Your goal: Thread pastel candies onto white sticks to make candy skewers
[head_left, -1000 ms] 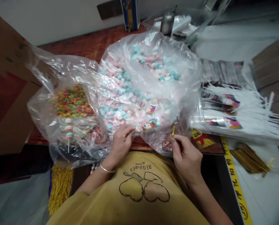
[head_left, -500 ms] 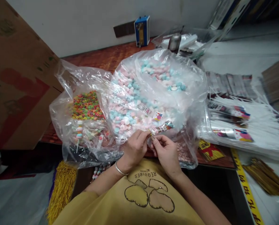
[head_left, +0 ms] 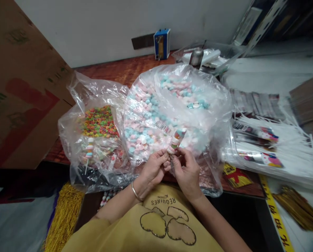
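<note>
Between my hands stands a wrapped candy stick [head_left: 176,140], tilted a little to the right, with a printed clear wrapper around stacked coloured candies. My left hand [head_left: 154,166] pinches it at the lower end. My right hand [head_left: 187,170] has its fingers closed around the same lower end, where the wrapper gathers. Just beyond, a large clear bag [head_left: 214,101] holds pink, white and blue candies [head_left: 139,134]. On the left, small ring candies [head_left: 101,120] in several colours fill another clear bag [head_left: 67,120]. An unwrapped candy stick [head_left: 89,148] lies over it.
A cardboard box [head_left: 22,105] rises at the left. To the right, a clear tray [head_left: 233,154] holds white sticks [head_left: 295,143] and printed wrappers [head_left: 256,159]. A yellow-red packet [head_left: 236,176] of twist ties sits near the front edge. A blue box [head_left: 162,43] stands against the wall.
The wrapped candy stick has swung from leaning far right to nearly upright. My left hand has turned, its fingers now under the lower end. The whole view has shifted slightly.
</note>
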A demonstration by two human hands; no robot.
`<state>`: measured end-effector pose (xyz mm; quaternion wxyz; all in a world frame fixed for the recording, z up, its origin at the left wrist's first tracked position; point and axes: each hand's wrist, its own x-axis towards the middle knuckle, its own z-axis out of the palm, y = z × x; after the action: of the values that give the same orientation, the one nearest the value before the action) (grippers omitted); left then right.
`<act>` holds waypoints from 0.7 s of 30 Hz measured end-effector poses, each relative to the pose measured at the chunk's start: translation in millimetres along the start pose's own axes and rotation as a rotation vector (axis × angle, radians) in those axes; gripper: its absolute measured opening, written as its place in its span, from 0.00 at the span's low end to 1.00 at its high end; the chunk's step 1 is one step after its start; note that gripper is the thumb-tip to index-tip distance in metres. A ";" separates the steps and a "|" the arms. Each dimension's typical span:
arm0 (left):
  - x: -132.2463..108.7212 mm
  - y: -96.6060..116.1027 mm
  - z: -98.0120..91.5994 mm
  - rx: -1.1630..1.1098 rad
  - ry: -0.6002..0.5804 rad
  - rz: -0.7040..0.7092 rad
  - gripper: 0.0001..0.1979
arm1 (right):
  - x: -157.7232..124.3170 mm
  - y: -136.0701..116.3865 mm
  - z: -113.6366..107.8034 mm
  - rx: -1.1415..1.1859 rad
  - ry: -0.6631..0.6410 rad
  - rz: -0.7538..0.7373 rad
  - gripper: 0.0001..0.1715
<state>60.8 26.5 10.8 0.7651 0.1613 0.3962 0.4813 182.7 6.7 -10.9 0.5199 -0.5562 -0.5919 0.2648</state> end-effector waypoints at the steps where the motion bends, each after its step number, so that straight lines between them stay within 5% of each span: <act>1: 0.2 -0.2 -0.1 -0.015 -0.006 -0.006 0.23 | 1.3 -0.4 -0.6 -0.003 0.005 -0.054 0.05; 11: 2.2 -8.5 -8.2 -0.011 -0.083 0.091 0.20 | 2.0 -6.8 -6.8 -0.049 0.030 -0.290 0.08; 18: -0.2 35.2 -33.9 0.850 -0.409 0.543 0.09 | 15.6 -16.5 -32.1 0.372 -0.532 0.095 0.08; 21: -10.9 54.4 -28.9 1.162 -0.361 0.774 0.08 | 20.3 -15.4 -35.4 0.251 -0.481 0.024 0.07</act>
<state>3.2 39.5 31.5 0.3840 0.7481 0.3700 0.3950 212.2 12.5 20.7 0.4262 -0.4155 -0.6542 0.4666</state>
